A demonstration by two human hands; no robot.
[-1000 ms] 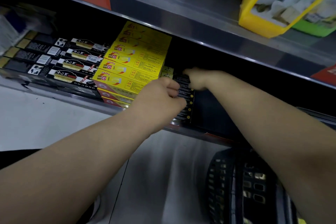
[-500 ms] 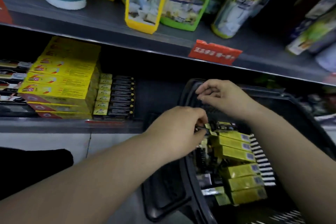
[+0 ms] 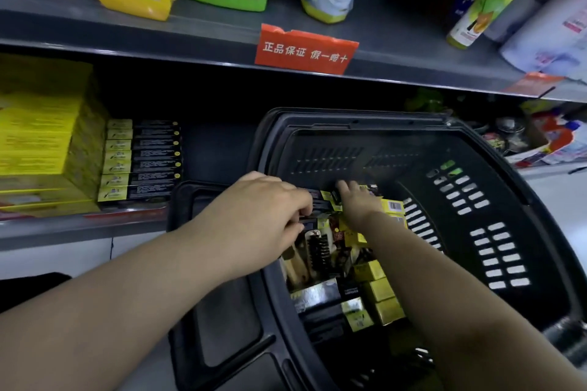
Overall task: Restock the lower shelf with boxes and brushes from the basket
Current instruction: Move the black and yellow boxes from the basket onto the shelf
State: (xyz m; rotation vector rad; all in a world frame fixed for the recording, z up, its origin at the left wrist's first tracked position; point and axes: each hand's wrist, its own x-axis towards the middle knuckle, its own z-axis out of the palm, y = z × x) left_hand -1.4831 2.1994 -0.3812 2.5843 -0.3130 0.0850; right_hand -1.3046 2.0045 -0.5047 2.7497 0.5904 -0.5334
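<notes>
A dark plastic basket (image 3: pixel 470 168) stands in front of the lower shelf (image 3: pixel 73 230) and holds several yellow-ended boxes (image 3: pixel 378 290) and a black-bristled brush (image 3: pixel 319 251). My left hand (image 3: pixel 263 213) reaches over the basket's left rim, its fingers curled round a dark box (image 3: pixel 317 197) at the top of the pile. My right hand (image 3: pixel 359 200) lies fingers-down on the yellow boxes deeper in the basket; whether it grips one is hidden. On the shelf stand a row of black and yellow boxes (image 3: pixel 143 159) and a stack of yellow cartons (image 3: pixel 44 143).
The basket's handle (image 3: pixel 206 311) lies folded out at its left. The upper shelf (image 3: pixel 190 38) carries bottles and pouches and a red price tag (image 3: pixel 305 49). Mixed packets (image 3: pixel 546 140) sit on the lower shelf at far right. A dark gap (image 3: pixel 216 149) lies between the boxes and the basket.
My view swung right from the shelf to the basket. Both hands left the shelved boxes and went down into the basket, the right one dropping from the rim onto the yellow boxes.
</notes>
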